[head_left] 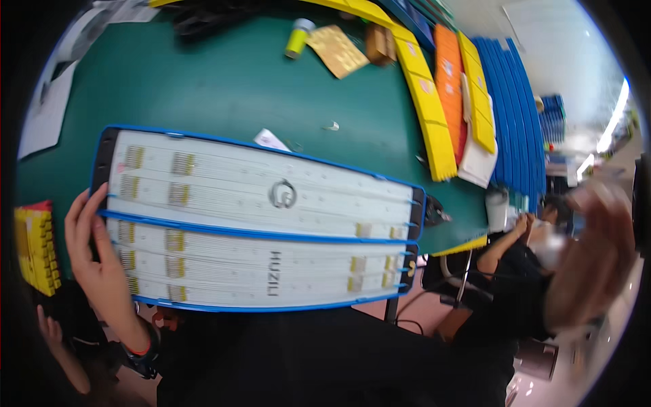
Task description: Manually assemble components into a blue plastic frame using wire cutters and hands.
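A long fishing-line box (pixel 224 234) lies opened flat in two halves, with blue rims and white panels. Fine lines run along both panels, and small yellowish coil-like pieces sit in rows at the ends. My left hand (pixel 98 264) grips the box's left end, its thumb over the panel and its fingers along the dark end edge. Out at the far right, my right hand (pixel 591 254) is raised away from the box. Motion smears its fingers, so I cannot make out whether it holds anything.
A green table (pixel 203 81) carries a yellow-green cylinder (pixel 298 39), a gold card (pixel 337 51) and a brown block (pixel 380 45). Yellow boxes (pixel 427 102), orange ones (pixel 449 74) and blue ones (pixel 508 102) line the right side. A co-worker (pixel 505 271) sits at right; another person's hand (pixel 51 329) shows lower left.
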The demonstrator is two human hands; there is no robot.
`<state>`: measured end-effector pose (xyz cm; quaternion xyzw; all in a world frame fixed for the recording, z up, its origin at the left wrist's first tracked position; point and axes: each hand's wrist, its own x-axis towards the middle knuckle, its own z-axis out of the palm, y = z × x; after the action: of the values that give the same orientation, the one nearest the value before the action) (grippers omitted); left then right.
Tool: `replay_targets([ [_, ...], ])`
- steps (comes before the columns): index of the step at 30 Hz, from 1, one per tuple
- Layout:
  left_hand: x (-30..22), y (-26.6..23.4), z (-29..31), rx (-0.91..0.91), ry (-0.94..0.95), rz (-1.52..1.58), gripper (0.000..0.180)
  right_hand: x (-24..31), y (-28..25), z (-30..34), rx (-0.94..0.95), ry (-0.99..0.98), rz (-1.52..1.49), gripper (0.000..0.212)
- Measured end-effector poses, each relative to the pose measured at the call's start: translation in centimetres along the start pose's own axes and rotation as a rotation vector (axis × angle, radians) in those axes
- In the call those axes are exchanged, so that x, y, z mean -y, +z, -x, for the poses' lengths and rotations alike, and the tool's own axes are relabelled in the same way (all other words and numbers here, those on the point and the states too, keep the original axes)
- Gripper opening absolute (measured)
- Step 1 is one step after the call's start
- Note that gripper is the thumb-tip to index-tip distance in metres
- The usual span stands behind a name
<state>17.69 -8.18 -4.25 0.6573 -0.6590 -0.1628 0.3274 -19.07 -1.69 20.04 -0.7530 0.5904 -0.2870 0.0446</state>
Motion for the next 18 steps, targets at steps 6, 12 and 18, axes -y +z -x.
replay_targets([
  [6, 1.7, -2.7, 0.1, -0.033, 0.134, -0.158, 0.027, 1.8, -5.9, 7.5, -0.048, -0.164, -0.227, 0.025],
  [12, -0.8, -0.6, -0.6, -0.035, 0.094, -0.031, 0.025, -3.6, 5.1, 3.0, 0.229, 0.178, 0.124, 0.016],
  [18, -1.3, -1.6, -0.3, -0.061, 0.020, 0.017, 0.025, -8.9, 15.3, -2.3, 0.299, -0.214, 0.207, 0.008],
])
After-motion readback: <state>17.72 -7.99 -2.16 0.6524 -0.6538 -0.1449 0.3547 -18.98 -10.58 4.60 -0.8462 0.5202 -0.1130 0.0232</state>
